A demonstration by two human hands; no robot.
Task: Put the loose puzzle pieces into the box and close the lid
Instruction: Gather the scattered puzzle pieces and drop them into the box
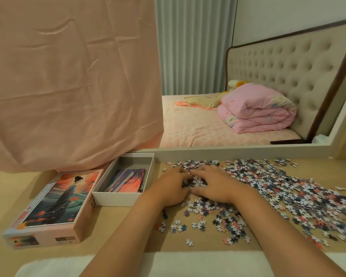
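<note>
- Puzzle pieces [278, 188] lie spread over the tabletop [128, 232] to the right of the box [116, 198]. They run from just beside its right wall to well away from it, and I see none inside it yet.
- The box stands open with only a picture sheet [128, 180] on its floor. Its lid [58, 198] lies picture side up, close against the box's left side.
- Both my hands are palm down on the part of the heap nearest the box, fingertips meeting.
- My left hand [173, 188] has its fingers curled into the pile around a clump of pieces.
- My right hand [214, 184] lies flatter, fingers nearly straight, pressing pieces toward the left one.
- I cannot tell whether anything is lifted yet.
- I judge this to be an early gathering step, with almost the whole pile still to move.
- Next I should cup both hands under the clump and carry it left over the box's right wall. They need to stay tight together so nothing slips out.
- The lid waits until the right side is bare.
</note>
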